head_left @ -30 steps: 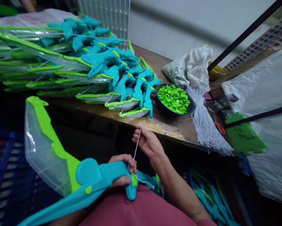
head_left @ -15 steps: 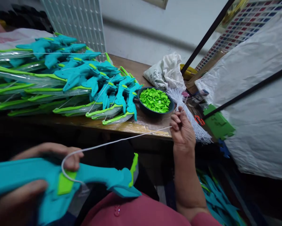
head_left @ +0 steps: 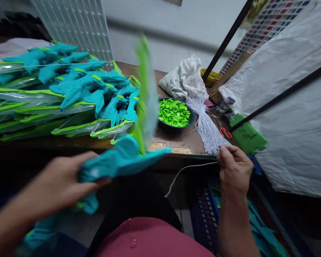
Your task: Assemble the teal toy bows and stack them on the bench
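Note:
My left hand (head_left: 61,182) is wrapped around a teal toy crossbow (head_left: 123,157), blurred by motion. Its bright green limb (head_left: 143,82) points upward, and part of the body is hidden behind the hand and forearm. Off to the right, my right hand (head_left: 234,167) pinches a thin white string (head_left: 183,168), whose loose end droops to the left, apart from the crossbow. Just beyond that hand, a bundle of white strings (head_left: 207,130) lies at the table edge.
Finished-looking toy crossbows (head_left: 80,85) are heaped on the table's left. A dark bowl (head_left: 173,125) holds small green pieces, beside a white sack (head_left: 180,78). Orange-handled scissors (head_left: 225,133) and a green foam mat (head_left: 248,137) lie rightward. A blue crate (head_left: 203,210) with teal parts stands below.
The crossbow has swung round and up, its green limb now upright. My right hand has moved right and down; the string that looped over the crossbow now hangs free of it.

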### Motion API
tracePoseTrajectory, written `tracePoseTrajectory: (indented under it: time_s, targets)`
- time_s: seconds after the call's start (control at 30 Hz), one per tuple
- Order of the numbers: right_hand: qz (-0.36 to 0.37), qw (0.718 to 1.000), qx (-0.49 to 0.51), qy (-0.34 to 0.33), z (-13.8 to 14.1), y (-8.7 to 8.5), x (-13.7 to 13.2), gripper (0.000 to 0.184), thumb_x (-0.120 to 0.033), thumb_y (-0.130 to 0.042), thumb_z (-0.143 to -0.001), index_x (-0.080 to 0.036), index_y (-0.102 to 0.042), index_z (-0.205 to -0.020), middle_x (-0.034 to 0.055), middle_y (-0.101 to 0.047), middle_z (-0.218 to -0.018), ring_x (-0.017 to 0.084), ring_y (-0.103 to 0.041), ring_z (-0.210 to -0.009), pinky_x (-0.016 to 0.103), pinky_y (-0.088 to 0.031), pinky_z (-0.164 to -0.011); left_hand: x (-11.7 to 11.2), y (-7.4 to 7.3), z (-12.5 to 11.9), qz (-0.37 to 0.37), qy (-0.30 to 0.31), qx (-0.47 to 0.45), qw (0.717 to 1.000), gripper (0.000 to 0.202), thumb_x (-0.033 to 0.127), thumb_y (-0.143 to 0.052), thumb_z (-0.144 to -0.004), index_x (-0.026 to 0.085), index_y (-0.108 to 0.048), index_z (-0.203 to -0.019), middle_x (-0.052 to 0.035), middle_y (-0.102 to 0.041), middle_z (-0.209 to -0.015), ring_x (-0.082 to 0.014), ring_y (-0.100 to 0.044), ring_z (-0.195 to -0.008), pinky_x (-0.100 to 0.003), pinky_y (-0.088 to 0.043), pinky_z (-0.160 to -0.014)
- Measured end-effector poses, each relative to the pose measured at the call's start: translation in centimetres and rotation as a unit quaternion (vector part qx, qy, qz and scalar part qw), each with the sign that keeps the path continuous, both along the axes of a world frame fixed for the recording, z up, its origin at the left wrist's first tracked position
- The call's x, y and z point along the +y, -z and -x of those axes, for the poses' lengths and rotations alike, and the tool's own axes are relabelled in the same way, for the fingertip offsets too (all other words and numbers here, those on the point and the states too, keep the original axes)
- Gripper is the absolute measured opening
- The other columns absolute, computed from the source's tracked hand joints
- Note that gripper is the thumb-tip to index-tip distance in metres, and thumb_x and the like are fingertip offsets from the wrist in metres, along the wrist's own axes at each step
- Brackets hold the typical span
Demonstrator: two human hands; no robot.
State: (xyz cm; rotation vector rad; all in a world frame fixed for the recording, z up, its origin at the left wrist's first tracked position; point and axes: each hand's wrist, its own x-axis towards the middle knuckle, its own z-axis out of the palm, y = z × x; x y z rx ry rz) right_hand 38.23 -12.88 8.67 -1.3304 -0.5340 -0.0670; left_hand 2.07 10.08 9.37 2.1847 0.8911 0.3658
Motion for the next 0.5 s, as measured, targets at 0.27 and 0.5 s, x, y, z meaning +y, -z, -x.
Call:
tracePoseTrajectory:
  time_s: [0.27, 0.5]
  targets:
    - [0.280, 0.946, -0.137, -0.092, 3.4, 5.0, 1.5, 0.017, -0.032, -0.064, -0.091, -0.018, -0.074, -0.090, 0.0028, -0.071, -0.079, 0.015, -0.063, -0.066, 0.026, -0.049, -0.060, -6.9, 9.9, -4.7, -0.121, 0.218, 0.351, 0.903, 0.030, 0.013, -0.051, -0.088, 0.013, -0.066, -0.114, -0.0161, -0.076, -0.094, -0.0353, -0.074, -0.091, -0.041, -0.054, -0.077]
    - [0.333, 0.911, -0.227, -0.088, 4.8, 8.1, 3.8, 0.017, -0.022, -0.051, -0.098, -0.019, -0.067, -0.090, 0.0044, -0.063, -0.084, 0.016, -0.059, -0.074, 0.029, -0.047, -0.069, -6.8, 9.0, -4.3, -0.140, 0.212, 0.396, 0.882, 0.033, 0.011, -0.043, -0.092, 0.012, -0.068, -0.113, -0.0167, -0.075, -0.091, -0.0350, -0.074, -0.086, -0.046, -0.055, -0.079]
